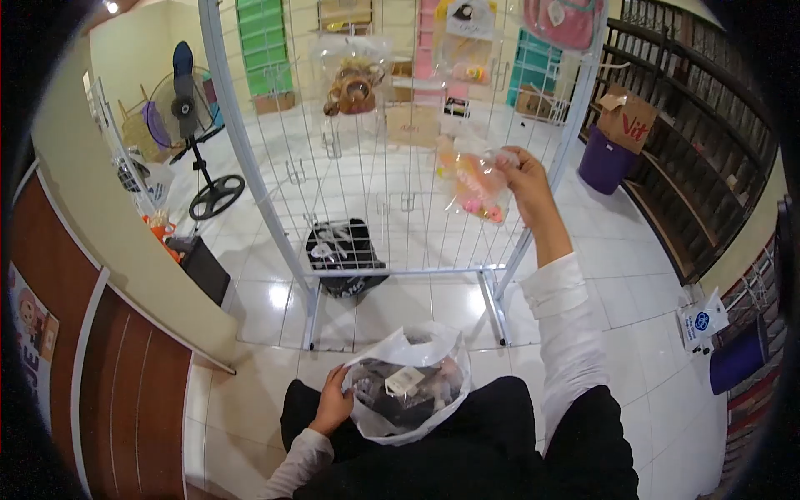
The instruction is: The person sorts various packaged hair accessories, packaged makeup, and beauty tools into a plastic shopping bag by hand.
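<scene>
My right hand is raised at the wire grid rack, pinching the upper corner of a clear plastic packet. Peach and pink pieces show inside that packet, which overlaps the right part of the grid. On my lap rests a white plastic bag with its mouth wide apart. My left hand grips the bag's left rim. Dark packaged goods and a pale tag lie in it. From the grid hang a clear bag with a brown item, a yellow-edged packet and a pink pouch.
A black bag sits on the floor behind the grid's lower left. To the left stands a pedestal fan. At right are dark shelves and a purple bin with a cardboard box on top. Brown panels line the left.
</scene>
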Demonstrator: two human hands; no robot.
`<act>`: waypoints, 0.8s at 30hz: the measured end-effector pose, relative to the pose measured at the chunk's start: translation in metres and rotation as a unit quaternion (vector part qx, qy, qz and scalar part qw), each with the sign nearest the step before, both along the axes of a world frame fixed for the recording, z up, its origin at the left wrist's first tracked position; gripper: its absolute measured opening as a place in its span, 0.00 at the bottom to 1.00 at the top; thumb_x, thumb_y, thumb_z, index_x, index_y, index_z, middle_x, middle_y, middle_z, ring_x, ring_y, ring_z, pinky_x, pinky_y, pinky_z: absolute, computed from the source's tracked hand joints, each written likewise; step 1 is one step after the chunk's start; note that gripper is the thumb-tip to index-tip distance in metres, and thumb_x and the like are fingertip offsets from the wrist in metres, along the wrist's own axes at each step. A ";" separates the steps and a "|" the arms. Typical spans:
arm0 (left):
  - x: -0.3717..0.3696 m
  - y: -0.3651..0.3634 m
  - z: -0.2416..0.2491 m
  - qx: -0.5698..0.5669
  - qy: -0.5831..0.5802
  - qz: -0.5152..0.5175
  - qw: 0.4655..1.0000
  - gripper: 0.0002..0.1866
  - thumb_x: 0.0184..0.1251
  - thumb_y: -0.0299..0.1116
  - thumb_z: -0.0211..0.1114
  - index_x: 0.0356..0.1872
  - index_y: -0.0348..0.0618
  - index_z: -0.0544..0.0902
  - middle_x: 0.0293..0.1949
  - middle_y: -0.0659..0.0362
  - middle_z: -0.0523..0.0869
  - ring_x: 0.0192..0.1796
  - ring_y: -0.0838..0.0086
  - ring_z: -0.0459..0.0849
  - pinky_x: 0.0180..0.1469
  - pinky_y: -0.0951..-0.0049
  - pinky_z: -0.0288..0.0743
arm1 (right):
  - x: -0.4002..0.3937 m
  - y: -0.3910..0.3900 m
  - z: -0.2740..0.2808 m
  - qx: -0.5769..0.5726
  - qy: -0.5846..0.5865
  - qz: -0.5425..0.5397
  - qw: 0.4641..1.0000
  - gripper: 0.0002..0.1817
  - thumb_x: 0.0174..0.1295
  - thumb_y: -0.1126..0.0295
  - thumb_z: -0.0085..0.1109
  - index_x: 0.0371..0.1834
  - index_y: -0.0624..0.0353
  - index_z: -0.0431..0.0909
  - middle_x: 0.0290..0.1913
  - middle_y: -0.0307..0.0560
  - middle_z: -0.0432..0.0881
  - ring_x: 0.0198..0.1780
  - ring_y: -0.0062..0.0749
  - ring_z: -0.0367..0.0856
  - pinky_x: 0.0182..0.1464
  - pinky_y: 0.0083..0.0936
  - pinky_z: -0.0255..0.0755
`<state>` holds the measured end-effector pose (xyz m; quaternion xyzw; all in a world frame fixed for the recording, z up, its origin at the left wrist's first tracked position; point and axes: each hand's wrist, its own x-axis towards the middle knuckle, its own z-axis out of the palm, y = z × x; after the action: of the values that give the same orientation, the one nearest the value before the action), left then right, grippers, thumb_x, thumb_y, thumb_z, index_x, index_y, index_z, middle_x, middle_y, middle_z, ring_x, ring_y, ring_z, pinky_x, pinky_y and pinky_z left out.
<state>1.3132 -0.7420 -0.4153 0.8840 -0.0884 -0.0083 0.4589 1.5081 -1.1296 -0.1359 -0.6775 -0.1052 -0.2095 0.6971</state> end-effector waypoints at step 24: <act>0.004 0.000 -0.015 -0.045 0.007 0.024 0.999 0.29 0.52 0.21 0.60 0.60 0.34 0.67 0.61 0.43 0.68 0.64 0.51 0.67 0.63 0.65 0.64 | -0.097 0.048 -0.006 0.012 0.104 0.198 0.975 0.16 0.61 0.74 0.57 0.51 0.63 0.68 0.37 0.41 0.79 0.35 0.22 0.79 0.39 0.19 0.75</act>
<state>1.3167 -0.7419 -0.4303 0.8642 -0.0643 0.0009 0.4990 1.4115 -1.0814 -0.1415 -0.6528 -0.1615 0.0032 0.7401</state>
